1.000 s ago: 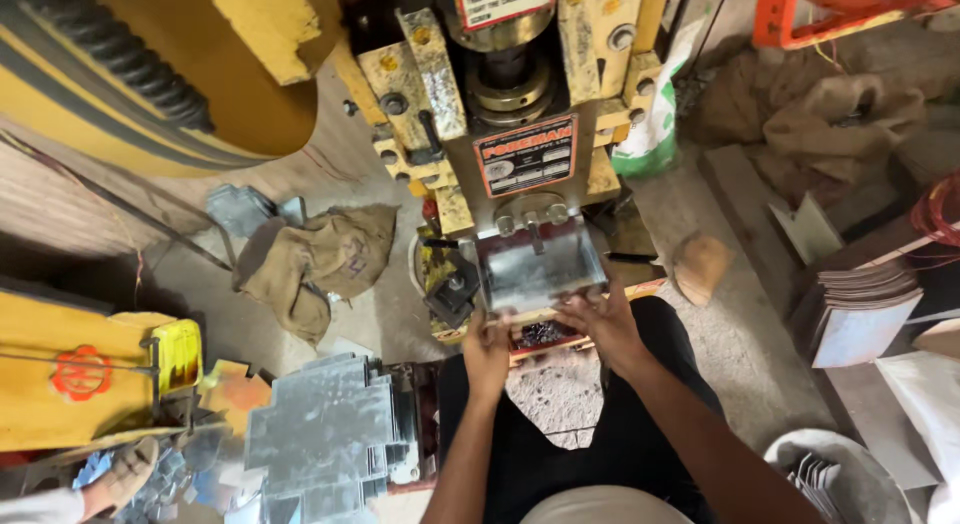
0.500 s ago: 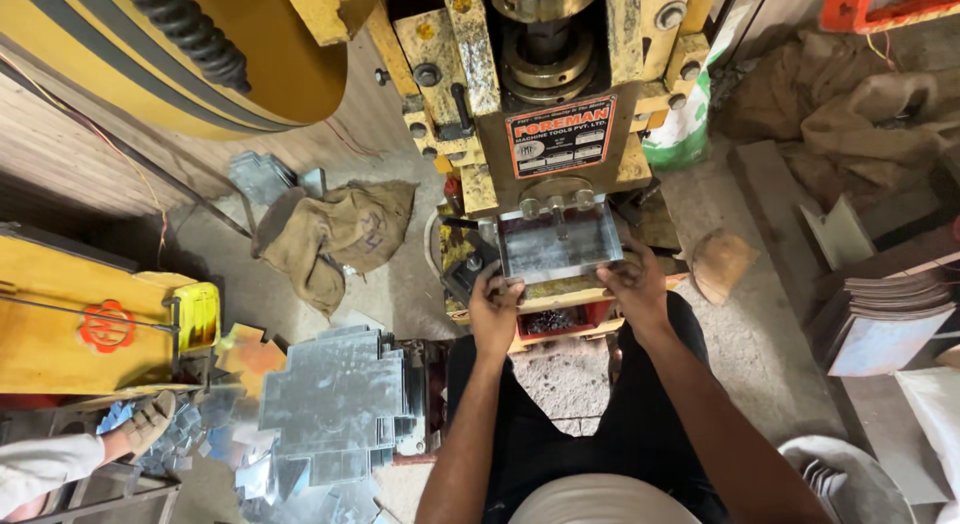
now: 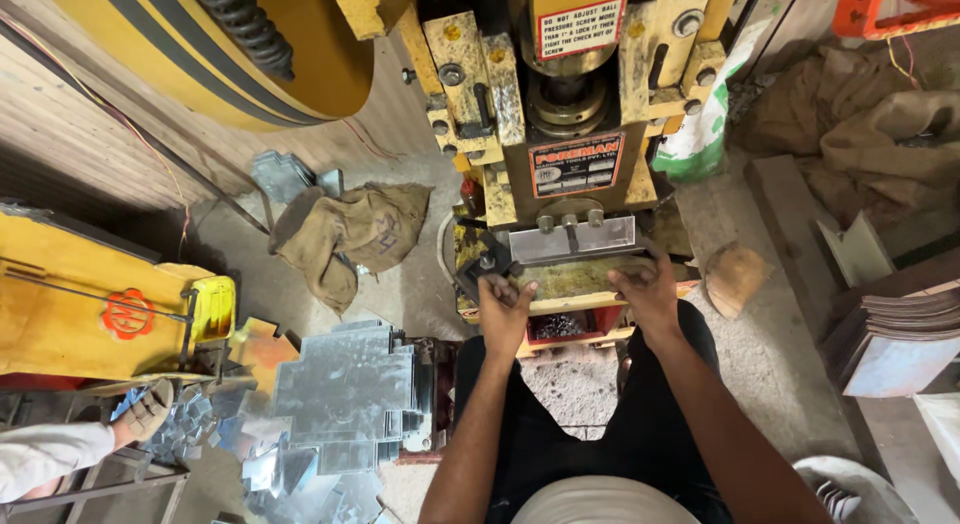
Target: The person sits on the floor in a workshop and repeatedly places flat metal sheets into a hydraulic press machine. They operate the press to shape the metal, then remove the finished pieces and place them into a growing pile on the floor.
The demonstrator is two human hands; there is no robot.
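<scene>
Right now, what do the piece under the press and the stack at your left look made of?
The piece in both hands: thin sheet metal, grey, dull sheen, likely galvanised steel. The stack: the same flat grey sheet, mottled shine, cut edges. The alloy cannot be told.

A single head-worn view looks steeply down from above the seated person, facing the yellow press [image 3: 575, 114] close ahead. Forearms and lap fill the lower middle; the floor [image 3: 770, 384] spreads out on both sides.
</scene>
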